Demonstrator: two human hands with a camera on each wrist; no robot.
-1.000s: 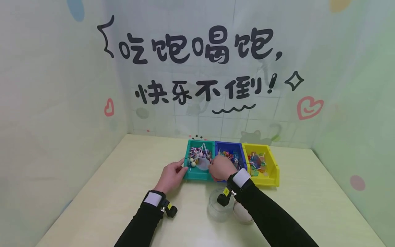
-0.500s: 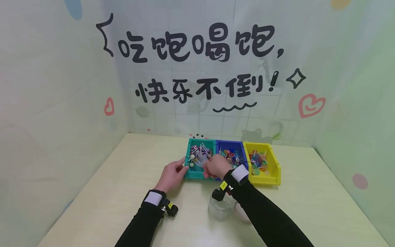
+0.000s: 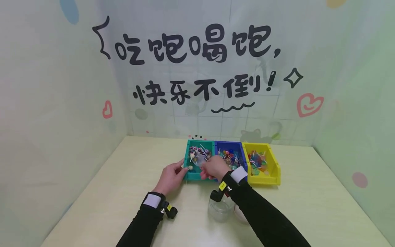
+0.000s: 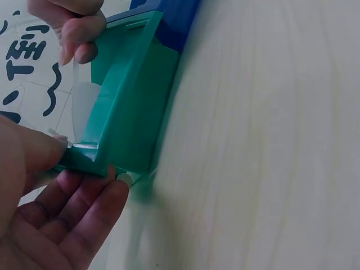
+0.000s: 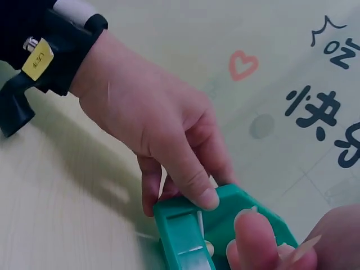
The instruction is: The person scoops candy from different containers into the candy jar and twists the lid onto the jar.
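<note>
My left hand grips the left wall of a green bin, thumb inside and fingers outside. In the left wrist view that wall sits between thumb and fingers. Inside the bin lie lollipops with white sticks, and one pale lollipop lies near its front left corner. My right hand is over the bin's front right part, its curled fingers pinching the handle of a translucent scoop. The scoop's bowl is down among the lollipops. In the right wrist view my right fingers hide much of the bin.
A blue bin of mixed candies and a yellow bin of colourful candies adjoin on the right. A clear jar stands in front, beside a pale round object partly behind my right forearm. A printed wall closes off the back.
My right hand and the scoop have shifted left within the green bin. A pale lollipop now lies separately toward the front left corner. My left hand keeps its grip on the bin.
</note>
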